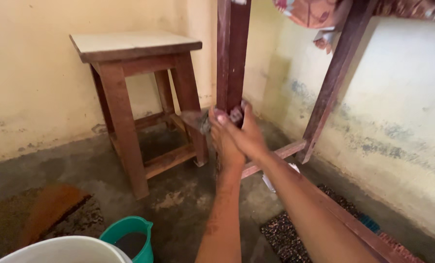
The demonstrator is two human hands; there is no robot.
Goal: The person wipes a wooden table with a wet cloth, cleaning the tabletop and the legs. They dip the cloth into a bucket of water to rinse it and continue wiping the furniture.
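Both hands, left hand and right hand, fingers closed around a dark grey cloth, scrub the dark red-brown wooden leg. Judged mid-wipe; next stroke needs steady downward pressure.

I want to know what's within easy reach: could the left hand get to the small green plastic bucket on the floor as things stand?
Probably yes. The left hand is pressed with the right hand around the dark wooden table leg, but nothing lies between it and the small green plastic bucket, low beside the left forearm.
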